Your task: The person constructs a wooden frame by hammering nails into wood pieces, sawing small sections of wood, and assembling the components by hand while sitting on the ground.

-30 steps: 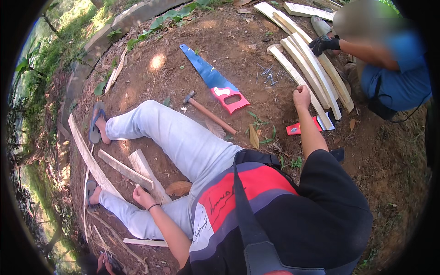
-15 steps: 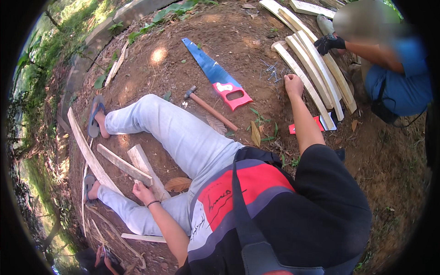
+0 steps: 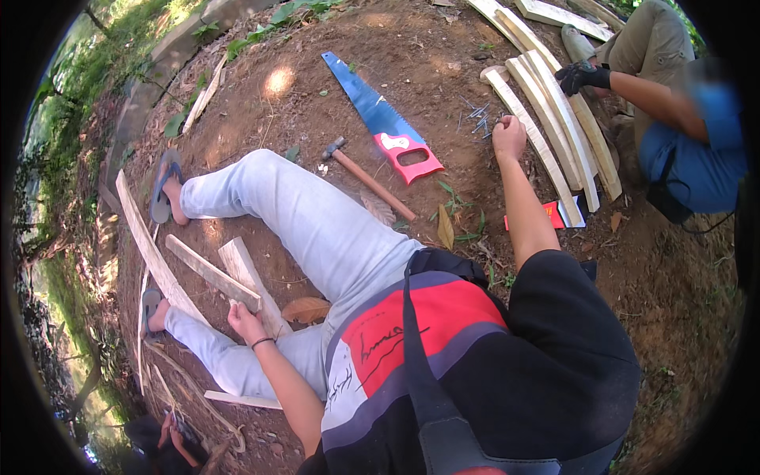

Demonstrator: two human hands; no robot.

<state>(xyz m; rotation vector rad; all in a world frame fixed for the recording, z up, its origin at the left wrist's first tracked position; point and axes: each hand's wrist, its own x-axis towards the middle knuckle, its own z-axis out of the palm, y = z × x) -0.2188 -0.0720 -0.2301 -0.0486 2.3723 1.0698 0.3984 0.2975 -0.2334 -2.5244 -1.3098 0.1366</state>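
My left hand (image 3: 248, 324) is closed at the near end of a short wooden strip (image 3: 207, 269), which slants away over a wider pale board (image 3: 244, 273). My right hand (image 3: 509, 138) is down by the ground with its fingers pinched together; whatever is between them is too small to make out. Just beyond it several loose nails (image 3: 480, 120) lie scattered on the soil. Close on its right is a row of long wooden strips (image 3: 546, 142). A hammer (image 3: 360, 176) with a wooden handle and a blue-bladed handsaw (image 3: 380, 115) with a red grip lie between my hands.
At the right a person in a blue shirt (image 3: 689, 158) rests a black-gloved hand (image 3: 582, 77) by the strips. A red packet (image 3: 554, 214) lies under the strips' near ends. Another person's arms (image 3: 176, 439) show at the lower left. A long strip (image 3: 150, 245) reaches past my feet.
My right hand has shifted slightly and its fingers have drawn closer together by the nails. My left hand stays at the strip's end. The whole view has tilted a little.
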